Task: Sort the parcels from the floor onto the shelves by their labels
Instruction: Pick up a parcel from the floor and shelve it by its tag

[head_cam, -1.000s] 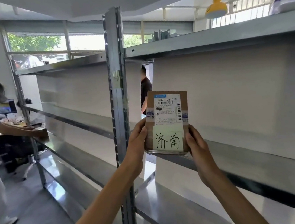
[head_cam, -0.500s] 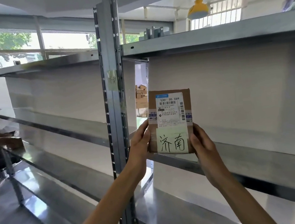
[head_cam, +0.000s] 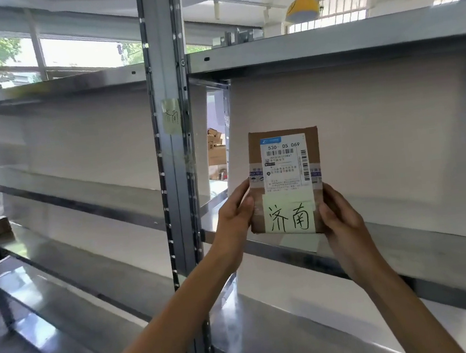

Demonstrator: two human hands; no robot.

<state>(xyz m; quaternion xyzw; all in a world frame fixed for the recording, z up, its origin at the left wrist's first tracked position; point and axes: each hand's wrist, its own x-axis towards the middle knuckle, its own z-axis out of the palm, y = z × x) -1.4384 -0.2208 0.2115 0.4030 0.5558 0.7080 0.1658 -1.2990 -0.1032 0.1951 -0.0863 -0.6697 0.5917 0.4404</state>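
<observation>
Two hands, the left hand and right hand, clasp one brown parcel by its lower side edges, upright over the front lip of the middle shelf, beside the steel post, with open bay behind.

Daylit windows behind grey metal racking, white back panels, yellow pendant lamp overhead.

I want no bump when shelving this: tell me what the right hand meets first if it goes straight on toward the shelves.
Probably the white back panel behind the shelf. The right hand, gripping the parcel, appears above the shelf's front edge, though depth is unclear.
</observation>
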